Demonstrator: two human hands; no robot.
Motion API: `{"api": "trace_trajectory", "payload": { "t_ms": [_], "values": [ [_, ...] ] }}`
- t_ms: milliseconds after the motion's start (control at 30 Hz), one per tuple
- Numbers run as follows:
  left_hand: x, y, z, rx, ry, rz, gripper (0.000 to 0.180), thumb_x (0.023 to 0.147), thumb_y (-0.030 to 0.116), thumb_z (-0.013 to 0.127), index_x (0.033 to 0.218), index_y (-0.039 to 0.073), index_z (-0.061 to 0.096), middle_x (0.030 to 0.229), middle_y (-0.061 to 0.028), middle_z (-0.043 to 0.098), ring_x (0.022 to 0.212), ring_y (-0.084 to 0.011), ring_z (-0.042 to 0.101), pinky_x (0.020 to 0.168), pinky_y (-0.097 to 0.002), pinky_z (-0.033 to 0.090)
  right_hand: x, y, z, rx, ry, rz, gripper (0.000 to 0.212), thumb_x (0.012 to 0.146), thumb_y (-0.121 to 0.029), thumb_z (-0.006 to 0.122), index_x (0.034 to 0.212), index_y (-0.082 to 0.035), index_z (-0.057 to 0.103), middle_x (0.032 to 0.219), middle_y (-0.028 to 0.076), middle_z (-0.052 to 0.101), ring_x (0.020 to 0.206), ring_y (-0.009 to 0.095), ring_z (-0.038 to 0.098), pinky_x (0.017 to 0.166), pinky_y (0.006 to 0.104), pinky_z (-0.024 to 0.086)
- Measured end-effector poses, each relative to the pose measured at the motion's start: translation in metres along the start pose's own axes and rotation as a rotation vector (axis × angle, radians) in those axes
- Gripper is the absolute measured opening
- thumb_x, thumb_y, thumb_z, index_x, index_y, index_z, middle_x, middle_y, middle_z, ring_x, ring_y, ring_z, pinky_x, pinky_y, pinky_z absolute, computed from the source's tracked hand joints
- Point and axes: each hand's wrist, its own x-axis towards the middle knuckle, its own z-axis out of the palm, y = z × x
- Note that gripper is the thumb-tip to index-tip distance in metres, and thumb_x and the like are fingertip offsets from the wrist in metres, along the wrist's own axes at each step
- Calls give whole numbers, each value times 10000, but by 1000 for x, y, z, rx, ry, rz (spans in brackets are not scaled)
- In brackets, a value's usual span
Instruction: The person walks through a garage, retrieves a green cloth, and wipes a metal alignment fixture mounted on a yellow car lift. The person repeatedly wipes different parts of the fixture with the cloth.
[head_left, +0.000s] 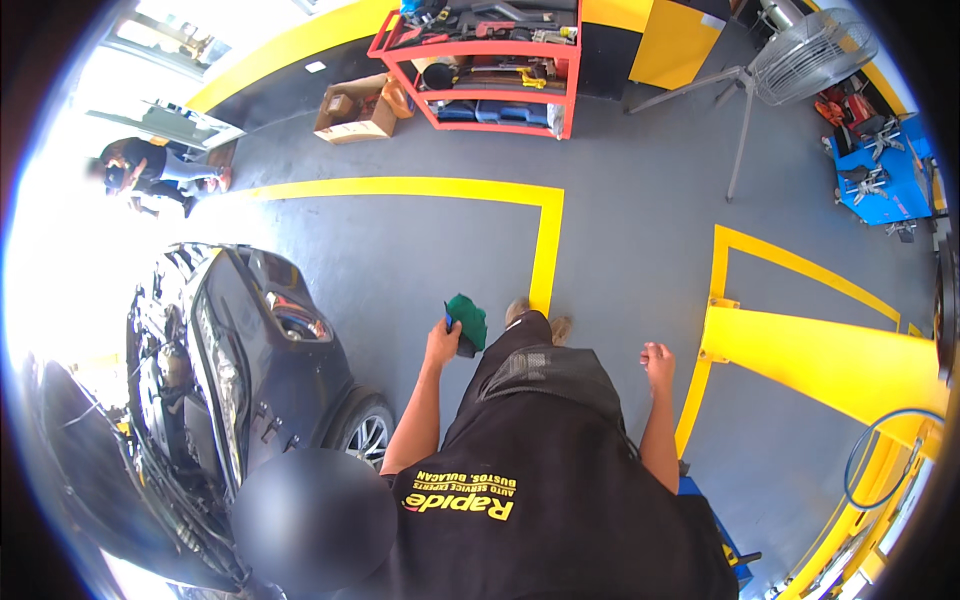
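My left hand (443, 342) is closed around a green cloth (466, 318) bunched together with a dark, blue-edged piece. What that dark piece is I cannot make out. It hangs out beside my left leg, above the grey floor. On the other side, my right hand (657, 362) hangs away from my body with its fingers loosely curled in, and nothing shows in it. Left of my left forearm stands a dark car (275, 375), its front opened up and a headlamp opening (298, 316) exposed. Neither hand touches the car.
A red tool cart (480, 48) stands ahead, beside a cardboard box (357, 110). At far right are a pedestal fan (810, 60), a blue tool stand (885, 175) and a yellow lift arm (820, 350). A person (150, 165) bends at far left. Yellow lines (400, 186) mark the floor.
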Motion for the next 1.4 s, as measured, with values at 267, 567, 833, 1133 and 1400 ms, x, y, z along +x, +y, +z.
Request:
{"api": "trace_trajectory", "payload": {
  "t_ms": [267, 567, 833, 1133, 1400],
  "values": [
    [55, -15, 57, 318, -359, -112, 428, 975, 367, 645, 1198, 11, 720, 1139, -300, 724, 1135, -495, 669, 964, -522, 535, 20, 48, -8, -125, -35, 224, 305, 1044, -297, 587, 1067, -31, 734, 879, 105, 747, 757, 225, 702, 668, 372, 521],
    [215, 122, 93, 462, -461, 155, 337, 928, 156, 538, 1198, 11, 677, 1191, -314, 702, 1156, -516, 650, 979, -570, 534, 21, 95, -44, -706, -16, -87, 239, 964, -265, 637, 1002, -49, 732, 889, 153, 747, 789, 346, 714, 723, 485, 545],
    [369, 413, 77, 64, 72, 465, 311, 1026, 286, 559, 1101, 1, 659, 1041, -386, 667, 1007, -616, 605, 856, -637, 509, 106, -89, -60, -9, 433, 185, 257, 1043, -176, 611, 1061, 46, 740, 862, 121, 752, 703, 183, 701, 676, 339, 564],
    [204, 631, 94, -859, -563, 382, 406, 1060, 280, 693, 1306, -41, 648, 1139, -91, 743, 1001, -161, 711, 882, -329, 587, 150, -146, -158, 71, 539, 191, 274, 1062, -226, 608, 1089, 12, 742, 905, 100, 748, 776, 170, 701, 683, 303, 517],
    [79, 667, 115, -487, -1154, 716, 588, 1027, 288, 735, 1493, 8, 511, 1262, -103, 702, 1170, -200, 642, 1043, -390, 520, 127, -353, -155, 567, 342, -379, 533, 1072, -469, 620, 1322, 1, 633, 1135, 84, 703, 985, 177, 660, 856, 304, 492]
  ]
}}
